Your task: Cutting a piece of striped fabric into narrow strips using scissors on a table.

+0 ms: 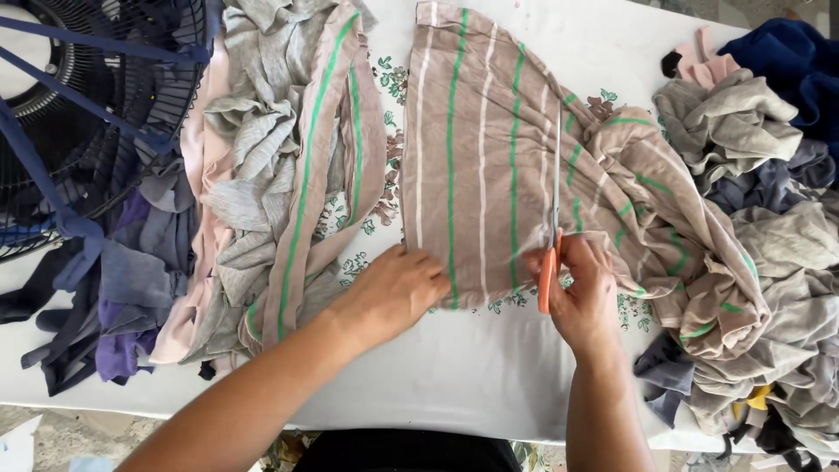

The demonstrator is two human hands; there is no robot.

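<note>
A striped cloth point(476, 166), brownish with green and white lines, lies spread flat on the middle of the bench point(454, 367), its right side running off in folds into a heap of rags point(769, 262) at the right edge. The left hand point(393, 293) lies palm down, fingers spread and flat, on the cloth's near left corner, pressing it to the bench and holding nothing. The right hand point(581, 293) sits just beside the cloth's near edge, a little to the right of the middle, closed around the orange handles of a pair of scissors point(553, 210). The long blades point straight away from the person, lying over the cloth along one of its stripes, the tips reaching well up toward its far part. Whether the lower blade runs under the cloth I cannot tell from here. So the cloth sits between the two hands, with a flat stretch of it lying from one hand to the other. To the left, apart from the spread piece, lies a crumpled pile point(271, 175) of grey, pink and matching striped pieces, and beyond that some purple and dark scraps point(122, 288) near a fan point(79, 114) with a dark grille. The bench is covered with a white sheet printed with small flowers.
</note>
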